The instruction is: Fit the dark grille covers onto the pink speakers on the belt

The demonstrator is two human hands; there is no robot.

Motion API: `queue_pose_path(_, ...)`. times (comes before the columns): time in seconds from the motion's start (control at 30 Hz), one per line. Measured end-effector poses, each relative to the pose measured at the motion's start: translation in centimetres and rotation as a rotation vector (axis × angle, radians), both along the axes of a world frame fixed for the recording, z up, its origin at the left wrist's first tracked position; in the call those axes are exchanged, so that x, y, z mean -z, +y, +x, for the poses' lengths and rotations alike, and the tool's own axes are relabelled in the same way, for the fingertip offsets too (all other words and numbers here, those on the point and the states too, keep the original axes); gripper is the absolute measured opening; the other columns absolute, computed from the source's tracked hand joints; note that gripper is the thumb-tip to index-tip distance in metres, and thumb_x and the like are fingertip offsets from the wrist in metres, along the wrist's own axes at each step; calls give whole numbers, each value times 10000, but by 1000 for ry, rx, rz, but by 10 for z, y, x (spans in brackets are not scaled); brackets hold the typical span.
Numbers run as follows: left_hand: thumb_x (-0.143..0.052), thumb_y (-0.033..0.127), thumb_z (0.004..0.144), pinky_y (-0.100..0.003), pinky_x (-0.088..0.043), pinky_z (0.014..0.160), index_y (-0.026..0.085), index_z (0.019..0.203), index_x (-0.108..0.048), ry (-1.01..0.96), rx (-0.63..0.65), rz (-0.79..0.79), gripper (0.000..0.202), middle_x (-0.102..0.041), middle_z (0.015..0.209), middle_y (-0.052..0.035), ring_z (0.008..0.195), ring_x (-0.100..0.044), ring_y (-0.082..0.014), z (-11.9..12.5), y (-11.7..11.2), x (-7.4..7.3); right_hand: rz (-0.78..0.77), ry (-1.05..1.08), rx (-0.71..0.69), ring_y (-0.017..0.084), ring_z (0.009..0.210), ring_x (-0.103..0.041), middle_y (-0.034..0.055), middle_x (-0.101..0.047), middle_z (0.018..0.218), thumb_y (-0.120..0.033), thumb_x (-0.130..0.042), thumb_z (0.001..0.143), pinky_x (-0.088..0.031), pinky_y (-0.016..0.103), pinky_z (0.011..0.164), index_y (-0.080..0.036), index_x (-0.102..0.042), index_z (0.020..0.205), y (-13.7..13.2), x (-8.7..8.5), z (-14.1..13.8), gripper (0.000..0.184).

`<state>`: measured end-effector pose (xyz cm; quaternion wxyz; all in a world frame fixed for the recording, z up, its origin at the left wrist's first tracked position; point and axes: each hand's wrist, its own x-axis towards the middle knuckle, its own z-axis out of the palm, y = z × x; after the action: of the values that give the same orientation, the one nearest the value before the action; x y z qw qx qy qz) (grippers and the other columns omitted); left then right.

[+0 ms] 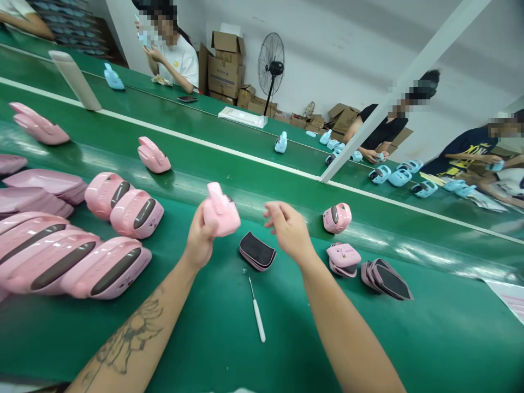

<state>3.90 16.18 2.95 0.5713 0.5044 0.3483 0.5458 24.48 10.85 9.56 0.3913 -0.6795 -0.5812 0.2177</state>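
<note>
My left hand [200,240] is closed around a small pink plastic housing [223,215], held up over the green work surface. Across from it, my right hand [290,232] hovers with loosely bent fingers; nothing shows in it. Between and below the hands lies a small stack of curved panels [257,249] with dark faces and pink edges. A thin pick with a white handle [258,322] rests on the green surface, its metal tip pointing away from me. Near that tip is a tiny clear bit [244,271], too small to make out.
Large pink housings with dark windows [114,267] and pink shells [53,183] crowd the left. Pink housings [153,155] stand on the belt [229,180]. Right of my hand are a pink housing [338,218] and panel stacks [387,278]. Co-workers handle blue housings [399,176] beyond a post [368,128].
</note>
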Motion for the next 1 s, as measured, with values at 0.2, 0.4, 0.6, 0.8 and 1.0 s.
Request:
queue_pose_path(0.2, -525, 752, 865, -579, -646, 893, 141, 1553, -510, -197, 153, -333, 919, -804, 1175, -163, 975, -805, -395, 4, 10, 15, -232, -139, 141, 239, 754, -654, 61, -764, 828, -422, -681, 946, -414, 338, 683, -261, -780, 807, -45, 57, 42, 235)
queue_pose_path(0.4, -726, 701, 786, -460, -647, 893, 102, 1358, -690, -101, 135, -295, 829, -824, 1121, -143, 1088, -761, -398, 11, 7, 33, -247, -117, 172, 239, 864, -669, 57, -754, 964, -393, -707, 922, -445, 341, 751, -287, -799, 833, -51, 81, 28, 166)
queue_pose_path(0.6, -768, 686, 787, -442, -655, 907, 129, 1365, -708, -113, 147, -239, 805, -818, 1188, -131, 1121, -754, -391, 5, 6, 28, -136, 72, 242, 251, 897, -683, 69, -763, 985, -435, -705, 903, -519, 378, 842, -272, -790, 848, -44, 76, 22, 191)
queue_pose_path(0.8, -669, 714, 830, -483, -697, 799, 146, 1390, -686, -179, 141, -225, 797, -820, 1156, -146, 1007, -789, -383, 5, -3, 7, -89, 521, 228, 202, 605, -643, 11, -708, 654, -664, -794, 830, -535, 348, 632, -224, -727, 825, -36, 71, 22, 446)
queue_pose_path(1.0, -626, 720, 852, -556, -704, 783, 191, 1464, -631, -371, 185, -276, 809, -801, 1217, -135, 1021, -788, -395, 5, -11, -11, -94, 938, 21, 286, 1013, -793, 89, -837, 1173, -874, -780, 737, -637, 406, 865, -259, -767, 1242, -40, 67, 6, 796)
